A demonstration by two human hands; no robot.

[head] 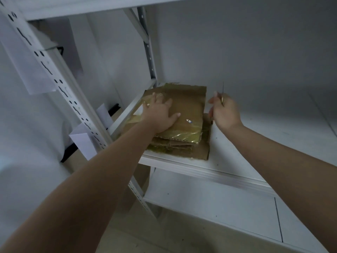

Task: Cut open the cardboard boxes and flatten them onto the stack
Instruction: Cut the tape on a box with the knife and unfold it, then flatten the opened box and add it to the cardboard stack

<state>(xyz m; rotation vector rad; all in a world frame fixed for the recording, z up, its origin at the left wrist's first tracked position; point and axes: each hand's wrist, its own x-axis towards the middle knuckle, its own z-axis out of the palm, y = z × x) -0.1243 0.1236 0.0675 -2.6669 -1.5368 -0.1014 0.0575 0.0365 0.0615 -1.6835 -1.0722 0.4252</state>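
Left hand: fingers straight, pressing flat on top flattened box.
Box long axis: 6-to-12 o'clock.
Right hand: at 3 o'clock of stack, clamped on thin blade, tip toward 12.

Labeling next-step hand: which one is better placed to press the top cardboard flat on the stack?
Left. The left hand already lies spread on the top cardboard of the stack. The right hand is off to the side, pinching a thin blade.
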